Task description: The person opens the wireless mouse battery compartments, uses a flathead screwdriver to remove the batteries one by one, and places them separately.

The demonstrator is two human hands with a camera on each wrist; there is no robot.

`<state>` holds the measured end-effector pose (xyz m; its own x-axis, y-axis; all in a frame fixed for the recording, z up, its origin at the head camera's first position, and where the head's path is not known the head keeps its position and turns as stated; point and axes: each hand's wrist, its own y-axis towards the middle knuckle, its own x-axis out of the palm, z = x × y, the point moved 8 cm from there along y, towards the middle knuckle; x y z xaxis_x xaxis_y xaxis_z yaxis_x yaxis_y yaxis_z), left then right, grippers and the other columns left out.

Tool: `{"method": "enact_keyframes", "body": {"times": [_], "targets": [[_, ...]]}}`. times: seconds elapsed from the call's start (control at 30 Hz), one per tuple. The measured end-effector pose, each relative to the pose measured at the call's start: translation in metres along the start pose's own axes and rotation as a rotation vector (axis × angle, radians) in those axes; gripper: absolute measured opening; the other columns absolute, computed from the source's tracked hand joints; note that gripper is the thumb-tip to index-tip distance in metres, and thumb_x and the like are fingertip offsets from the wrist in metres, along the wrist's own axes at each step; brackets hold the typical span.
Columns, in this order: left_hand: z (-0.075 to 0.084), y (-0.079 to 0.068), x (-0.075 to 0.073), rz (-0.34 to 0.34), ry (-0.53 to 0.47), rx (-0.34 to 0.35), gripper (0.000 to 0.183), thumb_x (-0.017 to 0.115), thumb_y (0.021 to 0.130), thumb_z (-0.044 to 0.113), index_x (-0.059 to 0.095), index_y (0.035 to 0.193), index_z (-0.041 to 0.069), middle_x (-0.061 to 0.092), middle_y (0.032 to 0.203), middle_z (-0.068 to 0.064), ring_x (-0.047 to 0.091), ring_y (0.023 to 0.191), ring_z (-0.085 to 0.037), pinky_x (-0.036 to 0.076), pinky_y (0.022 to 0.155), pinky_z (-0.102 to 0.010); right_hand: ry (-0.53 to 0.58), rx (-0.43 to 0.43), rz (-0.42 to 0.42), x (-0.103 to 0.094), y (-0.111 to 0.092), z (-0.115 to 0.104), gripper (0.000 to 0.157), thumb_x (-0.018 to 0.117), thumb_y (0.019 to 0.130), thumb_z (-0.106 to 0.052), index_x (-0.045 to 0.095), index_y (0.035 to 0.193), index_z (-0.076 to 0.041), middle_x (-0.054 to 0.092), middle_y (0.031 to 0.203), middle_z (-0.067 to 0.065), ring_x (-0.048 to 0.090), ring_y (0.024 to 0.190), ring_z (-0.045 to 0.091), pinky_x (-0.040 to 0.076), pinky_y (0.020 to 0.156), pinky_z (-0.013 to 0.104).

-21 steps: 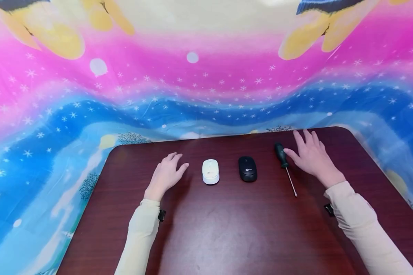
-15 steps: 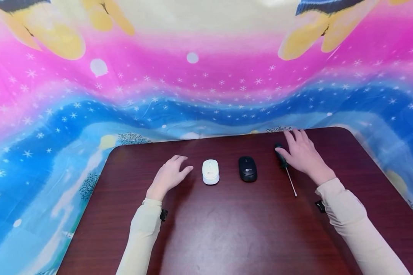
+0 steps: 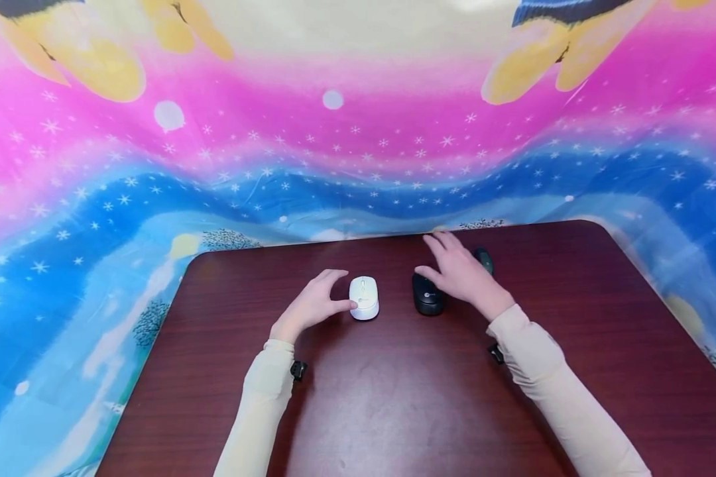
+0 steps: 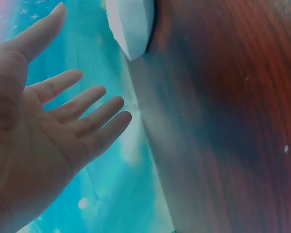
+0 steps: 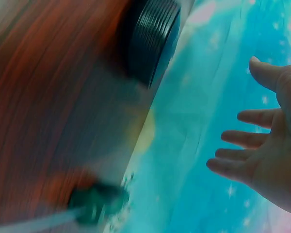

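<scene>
Right hand [image 3: 467,273] has swung inward from over the screwdriver [image 3: 484,260] to the black mouse [image 3: 427,298]; left hand [image 3: 310,303] has come in to the white mouse [image 3: 365,290]. Both hands wide, thumbs held away from fingers, nothing gripped. White mouse just right of left hand, thumb tip overlapping its edge in head view; contact can't be told. Black mouse partly behind right thumb, touch unclear. Screwdriver just outside right hand, shaft hidden. Dark red table [image 3: 382,404] under all three; printed cloth [image 3: 334,146] beyond fingertips. Progress: looks like reaching only; both mice down on table, gripping not yet done.
</scene>
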<state>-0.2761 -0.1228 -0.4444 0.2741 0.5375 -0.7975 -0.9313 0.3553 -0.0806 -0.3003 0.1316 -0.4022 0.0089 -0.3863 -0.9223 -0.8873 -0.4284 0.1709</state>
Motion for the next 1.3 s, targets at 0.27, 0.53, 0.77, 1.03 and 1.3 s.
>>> {"method": "enact_keyframes", "body": {"times": [0.27,0.53,0.77,1.03,1.3], "targets": [[-0.002,0.006,0.013,-0.012,0.001,0.034,0.079,0.085,0.087,0.025,0.047,0.152,0.001,0.043,0.158,-0.018,0.039,0.147,-0.032,0.034,0.119,-0.046,0.042,-0.054,-0.109,0.035,0.017,-0.044,0.080,0.075,0.096,-0.037,0.040,0.154,0.006,0.038,0.158,0.029,0.031,0.149,0.044,0.032,0.119,0.054],[0.000,0.005,0.021,-0.034,0.009,0.036,0.074,0.085,0.088,0.022,0.050,0.150,0.000,0.043,0.158,-0.017,0.042,0.145,-0.033,0.036,0.118,-0.047,0.028,-0.112,-0.249,0.073,0.023,-0.072,0.083,0.077,0.095,-0.038,0.039,0.155,0.005,0.037,0.160,0.026,0.030,0.151,0.042,0.034,0.119,0.051],[0.006,0.007,0.027,-0.064,0.028,0.086,0.073,0.086,0.087,0.018,0.051,0.147,-0.005,0.049,0.152,-0.020,0.048,0.140,-0.033,0.040,0.115,-0.045,0.021,-0.153,-0.344,0.094,0.020,-0.083,0.081,0.080,0.092,-0.039,0.045,0.151,0.006,0.039,0.158,0.026,0.032,0.149,0.042,0.036,0.118,0.050],[0.003,0.007,0.031,-0.049,0.035,0.069,0.069,0.083,0.089,0.015,0.051,0.147,-0.005,0.050,0.151,-0.017,0.049,0.139,-0.032,0.041,0.114,-0.044,-0.019,-0.182,-0.360,0.103,0.018,-0.088,0.086,0.081,0.091,-0.038,0.041,0.150,0.011,0.040,0.157,0.028,0.036,0.147,0.042,0.040,0.115,0.048],[0.000,0.009,0.033,-0.051,0.042,0.065,0.071,0.081,0.091,0.024,0.050,0.148,-0.004,0.046,0.156,-0.019,0.046,0.142,-0.032,0.039,0.116,-0.045,-0.049,-0.182,-0.351,0.109,0.016,-0.089,0.090,0.079,0.093,-0.037,0.034,0.152,0.015,0.035,0.157,0.034,0.035,0.147,0.044,0.037,0.117,0.047]]}}
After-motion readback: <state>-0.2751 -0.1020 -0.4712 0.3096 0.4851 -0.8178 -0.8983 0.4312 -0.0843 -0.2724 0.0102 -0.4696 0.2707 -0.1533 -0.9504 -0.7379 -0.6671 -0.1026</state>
